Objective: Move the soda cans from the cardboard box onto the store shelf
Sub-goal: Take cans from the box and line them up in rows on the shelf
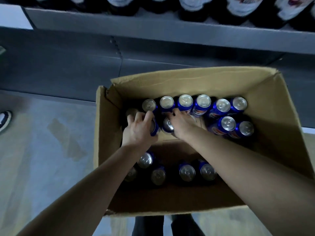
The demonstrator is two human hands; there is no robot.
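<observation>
Both forearms (85, 193) reach down into the cardboard box (281, 133) in front of the store shelf (153, 26). The soda cans (203, 101) stand upright inside, along its far and near walls. Grip: left hand (138, 128) curled round a blue can (154, 129); right hand (182, 123) down among the far-row cans, fingers partly hidden, so can't tell if it holds one.

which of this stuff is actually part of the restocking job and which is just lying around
Part of the job:
- soda cans, in the cardboard box
- grey store shelf behind the box

Just lying about:
- bottles along the top of the view
- a shoe at the left edge
- tape patch on the floor
</observation>
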